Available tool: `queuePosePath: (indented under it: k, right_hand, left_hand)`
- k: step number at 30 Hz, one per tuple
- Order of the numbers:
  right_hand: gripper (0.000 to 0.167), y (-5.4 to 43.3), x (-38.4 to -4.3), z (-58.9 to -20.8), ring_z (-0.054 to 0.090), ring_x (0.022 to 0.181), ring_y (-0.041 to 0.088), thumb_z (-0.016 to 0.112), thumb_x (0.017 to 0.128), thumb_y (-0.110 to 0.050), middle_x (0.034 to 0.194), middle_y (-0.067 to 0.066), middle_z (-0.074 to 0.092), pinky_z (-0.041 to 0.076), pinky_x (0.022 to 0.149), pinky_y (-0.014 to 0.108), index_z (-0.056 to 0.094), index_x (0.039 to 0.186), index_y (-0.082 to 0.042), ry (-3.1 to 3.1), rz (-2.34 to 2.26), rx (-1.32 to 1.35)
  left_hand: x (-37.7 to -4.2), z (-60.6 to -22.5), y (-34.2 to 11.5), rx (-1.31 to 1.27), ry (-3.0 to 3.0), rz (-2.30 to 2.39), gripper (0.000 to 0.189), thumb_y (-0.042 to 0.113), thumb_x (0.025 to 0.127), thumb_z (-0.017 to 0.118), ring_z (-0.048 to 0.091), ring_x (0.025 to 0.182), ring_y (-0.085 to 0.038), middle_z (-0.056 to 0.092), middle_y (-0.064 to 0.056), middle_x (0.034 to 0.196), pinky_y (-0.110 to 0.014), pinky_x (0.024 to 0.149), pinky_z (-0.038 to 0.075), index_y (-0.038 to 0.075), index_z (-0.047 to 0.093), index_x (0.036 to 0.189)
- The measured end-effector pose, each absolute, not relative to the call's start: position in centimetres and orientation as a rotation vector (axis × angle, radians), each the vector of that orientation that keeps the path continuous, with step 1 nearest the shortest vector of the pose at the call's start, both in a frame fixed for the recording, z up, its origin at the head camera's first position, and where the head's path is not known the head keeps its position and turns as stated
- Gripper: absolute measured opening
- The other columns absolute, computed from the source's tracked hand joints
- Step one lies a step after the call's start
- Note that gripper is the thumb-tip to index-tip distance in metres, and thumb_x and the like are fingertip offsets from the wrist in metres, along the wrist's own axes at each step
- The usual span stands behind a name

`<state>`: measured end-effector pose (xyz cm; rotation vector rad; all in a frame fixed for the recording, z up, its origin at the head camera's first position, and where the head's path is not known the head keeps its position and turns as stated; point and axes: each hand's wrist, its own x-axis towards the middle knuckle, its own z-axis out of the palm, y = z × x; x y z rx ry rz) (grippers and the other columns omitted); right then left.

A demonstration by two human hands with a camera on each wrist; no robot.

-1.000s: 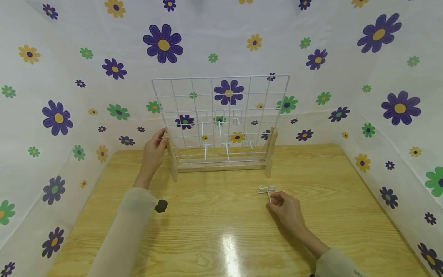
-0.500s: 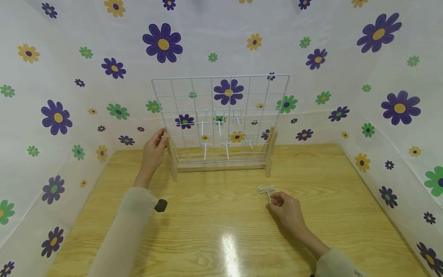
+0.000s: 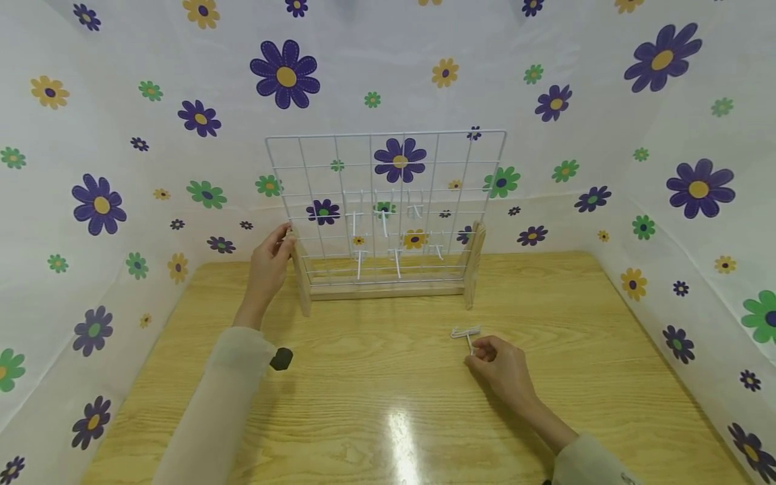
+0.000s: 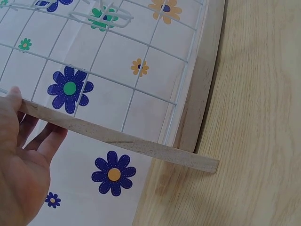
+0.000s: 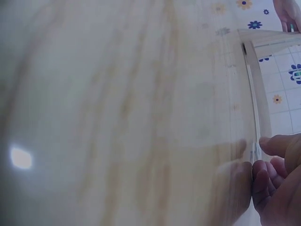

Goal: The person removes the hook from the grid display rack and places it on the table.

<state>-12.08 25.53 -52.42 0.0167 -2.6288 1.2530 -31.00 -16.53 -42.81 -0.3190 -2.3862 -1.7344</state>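
A white wire grid (image 3: pixel 386 135) stands upright in a wooden stand (image 3: pixel 388 293), with several white hooks (image 3: pixel 397 264) hanging on it in two rows. My left hand (image 3: pixel 269 266) is at the stand's left side; in the left wrist view its thumb and fingers grip the wooden side post (image 4: pixel 113 135). Out in front of the stand, to the right, my right hand (image 3: pixel 506 372) pinches the stem of a loose white wire hook (image 3: pixel 465 332) by its end. That hook's crossbar points away from me, low over the table. In the right wrist view the hook is mostly hidden by the fingers (image 5: pixel 277 146).
The wooden table (image 3: pixel 339 391) is glossy and carries a bright reflection near its front. Flower-printed white cloth (image 3: pixel 388 60) encloses the back and both sides. A small black object (image 3: pixel 281 359) sits at my left sleeve's cuff.
The loose hook has tilted slightly in my right fingers, so its crossbar wires look closer together. My left hand stays on the post, and the stand has not moved.
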Motion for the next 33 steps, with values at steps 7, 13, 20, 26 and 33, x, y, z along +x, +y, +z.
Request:
queuePosePath:
  k: [7,13,20,26,33]
  right_hand:
    - [0.024,25.5,-12.0,-52.4,0.063,0.072,0.015,0.086,0.081,0.000,0.081,0.003,0.068,0.057,0.065,0.019,0.072,0.099,0.007,-2.628,1.260,0.041]
    - [0.017,25.5,-12.1,-51.9,0.063,0.072,0.015,0.082,0.087,-0.003,0.081,0.004,0.069,0.056,0.061,0.018,0.073,0.099,0.005,-2.616,1.252,-0.005]
    - [0.015,25.2,-12.5,-50.4,0.061,0.069,0.014,0.074,0.096,-0.012,0.081,0.005,0.070,0.052,0.056,0.019,0.076,0.098,0.002,-2.574,1.236,-0.032]
    - [0.017,24.8,-12.9,-48.9,0.061,0.069,0.014,0.073,0.097,-0.013,0.084,0.007,0.072,0.052,0.057,0.019,0.075,0.100,0.003,-2.512,1.276,0.029]
    - [0.019,24.0,-14.2,-46.8,0.066,0.066,0.016,0.071,0.099,-0.015,0.087,0.011,0.073,0.052,0.053,0.017,0.074,0.104,0.003,-2.429,1.395,0.023]
  left_hand:
    - [-29.3,-40.5,-15.8,-0.305,-2.415,-1.746,0.049,0.018,0.113,0.044,0.048,0.138,-0.041,0.039,-0.023,0.160,-0.050,0.114,0.043,-0.002,0.038,0.157]
    - [-28.9,-40.1,-15.8,-0.322,-2.415,-1.746,0.049,0.016,0.112,0.044,0.047,0.138,-0.043,0.038,-0.024,0.160,-0.051,0.113,0.043,-0.004,0.037,0.157]
    - [-28.7,-39.7,-15.8,-0.320,-2.411,-1.754,0.049,0.016,0.112,0.045,0.048,0.137,-0.045,0.039,-0.026,0.159,-0.047,0.110,0.046,-0.005,0.039,0.156]
    - [-28.7,-39.6,-15.8,-0.325,-2.413,-1.740,0.048,0.015,0.112,0.046,0.050,0.136,-0.044,0.040,-0.028,0.158,-0.044,0.108,0.048,-0.004,0.040,0.155]
    - [-30.4,-41.6,-16.4,-0.324,-2.390,-1.754,0.049,0.019,0.112,0.047,0.051,0.137,-0.040,0.040,-0.022,0.160,-0.044,0.110,0.046,-0.001,0.040,0.156]
